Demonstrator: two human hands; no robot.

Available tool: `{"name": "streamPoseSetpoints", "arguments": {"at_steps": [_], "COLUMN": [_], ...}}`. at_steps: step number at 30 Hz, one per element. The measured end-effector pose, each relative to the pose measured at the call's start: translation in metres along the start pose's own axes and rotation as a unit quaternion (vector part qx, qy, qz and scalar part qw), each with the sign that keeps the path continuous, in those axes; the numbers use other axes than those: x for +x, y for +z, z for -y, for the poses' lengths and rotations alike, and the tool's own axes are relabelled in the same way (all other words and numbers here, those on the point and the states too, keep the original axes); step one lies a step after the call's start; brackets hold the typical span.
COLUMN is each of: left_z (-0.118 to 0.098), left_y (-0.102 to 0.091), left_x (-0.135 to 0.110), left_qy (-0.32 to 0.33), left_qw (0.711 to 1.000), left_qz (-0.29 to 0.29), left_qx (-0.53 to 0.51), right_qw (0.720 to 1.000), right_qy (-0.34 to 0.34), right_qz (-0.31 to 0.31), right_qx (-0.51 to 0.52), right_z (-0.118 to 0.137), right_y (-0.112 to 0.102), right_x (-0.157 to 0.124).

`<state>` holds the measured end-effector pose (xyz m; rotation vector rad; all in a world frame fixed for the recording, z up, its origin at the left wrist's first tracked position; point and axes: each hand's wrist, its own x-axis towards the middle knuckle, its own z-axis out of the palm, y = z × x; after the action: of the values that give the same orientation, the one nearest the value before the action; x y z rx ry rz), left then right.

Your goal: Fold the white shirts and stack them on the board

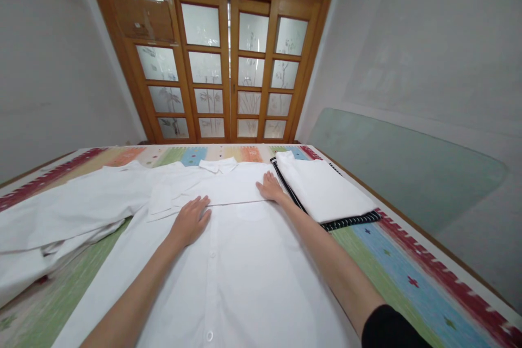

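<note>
A white button shirt (236, 261) lies spread on a striped, many-coloured bed cover (391, 261), collar at the far end. My left hand (190, 220) rests flat on the shirt's chest, fingers apart, beside the button line. My right hand (269, 187) lies flat on the shirt's right shoulder edge, where a sleeve is folded across. Neither hand holds anything. The shirt's other sleeve (73, 206) stretches out to the left.
A folded white garment (322, 187) sits on a dark striped one (350, 221) just right of my right hand. Crumpled white cloth (24, 266) lies at the left. A wooden glazed door (228, 60) stands beyond the bed, walls on both sides.
</note>
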<state>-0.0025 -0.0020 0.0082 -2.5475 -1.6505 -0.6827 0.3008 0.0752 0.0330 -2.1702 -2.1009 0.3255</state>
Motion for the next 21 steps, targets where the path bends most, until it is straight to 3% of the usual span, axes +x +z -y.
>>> {"name": "streamPoseSetpoints", "arguments": {"at_steps": [8, 21], "left_z": [0.0, -0.004], "left_y": [0.0, -0.001], "left_x": [-0.001, -0.002], "left_qy": [0.0, -0.009], "left_qw": [1.0, 1.0], "left_qz": [0.005, 0.01], "left_qx": [-0.003, 0.007], "right_qw": [0.999, 0.998], "right_qy": [-0.035, -0.011], "right_qz": [-0.024, -0.037], "right_qx": [-0.023, -0.056], "right_z": [-0.016, -0.017], "right_y": [0.003, 0.002], "right_x": [0.009, 0.042]}}
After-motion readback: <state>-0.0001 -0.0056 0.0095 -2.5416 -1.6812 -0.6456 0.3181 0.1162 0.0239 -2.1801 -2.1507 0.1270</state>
